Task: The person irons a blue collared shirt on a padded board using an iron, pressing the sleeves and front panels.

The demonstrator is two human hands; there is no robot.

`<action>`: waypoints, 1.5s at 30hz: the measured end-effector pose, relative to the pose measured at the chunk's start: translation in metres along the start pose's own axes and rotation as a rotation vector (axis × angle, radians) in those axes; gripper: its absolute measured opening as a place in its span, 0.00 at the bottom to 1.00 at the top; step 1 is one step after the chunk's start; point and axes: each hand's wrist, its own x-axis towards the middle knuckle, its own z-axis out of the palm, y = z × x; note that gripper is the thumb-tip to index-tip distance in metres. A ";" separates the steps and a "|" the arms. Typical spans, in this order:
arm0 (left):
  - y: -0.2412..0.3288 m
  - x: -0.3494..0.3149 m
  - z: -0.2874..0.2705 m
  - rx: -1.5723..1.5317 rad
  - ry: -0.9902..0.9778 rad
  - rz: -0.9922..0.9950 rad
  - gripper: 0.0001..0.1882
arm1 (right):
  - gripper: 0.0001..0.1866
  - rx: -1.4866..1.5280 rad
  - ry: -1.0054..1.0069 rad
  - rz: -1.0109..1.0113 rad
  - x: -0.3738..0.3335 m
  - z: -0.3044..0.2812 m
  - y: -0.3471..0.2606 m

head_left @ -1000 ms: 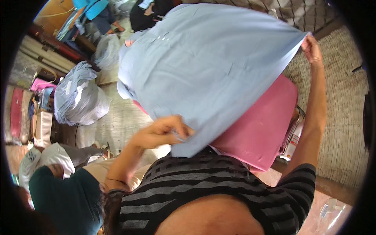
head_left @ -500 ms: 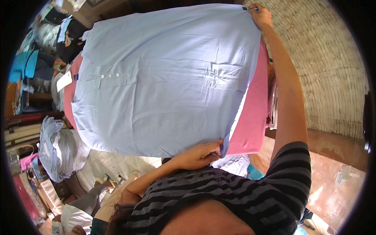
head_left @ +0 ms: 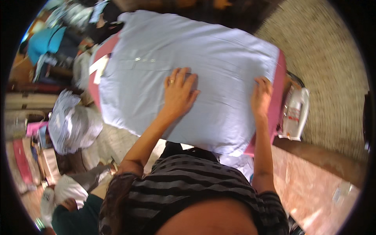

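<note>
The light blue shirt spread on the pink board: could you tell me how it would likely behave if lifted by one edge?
The light blue shirt would probably droop and fold, since it lies thin with soft creases. It likely slides easily over the pink board, so the left hand and right hand pressing flat help.

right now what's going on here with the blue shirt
A person has a light blue shirt spread flat over a pink board. The left hand lies palm down near the shirt's middle, and the right hand presses near its right edge. A bundle of bagged fabric sits off to the left.
</note>
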 end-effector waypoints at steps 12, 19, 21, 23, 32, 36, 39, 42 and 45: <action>-0.115 -0.064 -0.063 0.119 0.010 -0.237 0.33 | 0.19 0.032 0.050 0.261 -0.006 -0.003 0.033; -0.261 -0.092 -0.114 0.341 0.257 -0.694 0.25 | 0.17 -0.053 0.100 0.434 0.001 -0.003 0.068; -0.271 -0.085 -0.119 0.317 0.214 -0.743 0.21 | 0.16 -0.138 0.154 0.241 -0.005 0.000 0.062; -0.271 -0.069 -0.127 0.392 0.310 -0.715 0.17 | 0.15 -0.110 0.170 0.282 -0.008 0.002 0.052; -0.292 0.161 -0.100 -0.032 0.122 -0.578 0.34 | 0.17 -0.220 0.141 0.240 -0.003 0.002 0.032; -0.303 0.203 -0.068 -0.085 -0.041 -0.573 0.35 | 0.17 -0.225 0.122 0.311 -0.002 -0.001 0.025; -0.320 0.208 -0.043 -0.872 0.041 -0.457 0.24 | 0.16 -0.196 0.107 0.342 -0.002 0.000 0.034; -0.298 0.212 -0.038 -1.044 0.105 -0.311 0.17 | 0.16 -0.203 0.112 0.344 -0.008 -0.001 0.030; -0.305 0.211 -0.043 -0.170 0.306 -0.106 0.23 | 0.15 -0.192 0.124 0.322 -0.002 0.001 0.025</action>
